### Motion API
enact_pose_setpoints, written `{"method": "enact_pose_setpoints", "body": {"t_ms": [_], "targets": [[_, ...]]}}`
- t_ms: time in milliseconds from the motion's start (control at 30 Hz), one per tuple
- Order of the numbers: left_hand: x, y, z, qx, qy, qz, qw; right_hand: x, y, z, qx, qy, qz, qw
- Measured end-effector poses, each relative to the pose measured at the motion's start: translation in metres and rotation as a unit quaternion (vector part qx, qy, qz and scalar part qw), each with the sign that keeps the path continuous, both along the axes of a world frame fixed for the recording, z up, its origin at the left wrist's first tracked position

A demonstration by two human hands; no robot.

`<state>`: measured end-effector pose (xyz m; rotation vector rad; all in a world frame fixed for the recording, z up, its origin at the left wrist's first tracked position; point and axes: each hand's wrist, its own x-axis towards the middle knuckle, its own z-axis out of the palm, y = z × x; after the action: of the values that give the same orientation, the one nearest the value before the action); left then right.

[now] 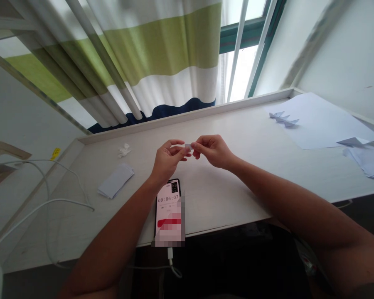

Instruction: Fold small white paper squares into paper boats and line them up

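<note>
Between my two hands, above the middle of the white desk, is a small folded piece of white paper. My left hand pinches it from the left with thumb and fingers. From the right, the thumb and forefinger of my right hand close on its other edge. Most of the paper is hidden by my fingertips, so its folded shape cannot be made out. A phone showing a running timer lies below my left wrist, partly covered by it.
Several small folded paper shapes rest on a large white sheet at the right. A larger folded paper and stacked sheets lie nearby. At left are a paper stack, crumpled tissue and white cables.
</note>
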<state>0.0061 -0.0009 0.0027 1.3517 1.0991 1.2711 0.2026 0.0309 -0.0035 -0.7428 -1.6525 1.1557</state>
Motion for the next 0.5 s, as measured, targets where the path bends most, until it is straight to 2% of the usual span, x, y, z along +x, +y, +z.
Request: {"method": "enact_pose_setpoints", "body": {"t_ms": [100, 300, 400, 500], "targets": [[-0.0001, 0.0004, -0.0013, 0.062, 0.022, 0.034, 0.997, 0.0004, -0.0021, 0.0027, -0.004, -0.002, -0.017, 1.0], [0.0014, -0.0033, -0.0044, 0.18, 0.176, 0.062, 0.966, -0.0019, -0.0015, 0.0003, -0.026, 0.005, -0.015, 1.0], [0.0019, -0.005, -0.0049, 0.198, 0.174, 0.07, 0.962, -0.0039, 0.0001, -0.0016, -0.039, 0.04, 0.019, 0.998], [0.0008, -0.005, -0.0046, 0.172, 0.135, 0.053, 0.974, -0.0047, 0.0015, -0.0021, -0.038, 0.07, 0.059, 0.995]]}}
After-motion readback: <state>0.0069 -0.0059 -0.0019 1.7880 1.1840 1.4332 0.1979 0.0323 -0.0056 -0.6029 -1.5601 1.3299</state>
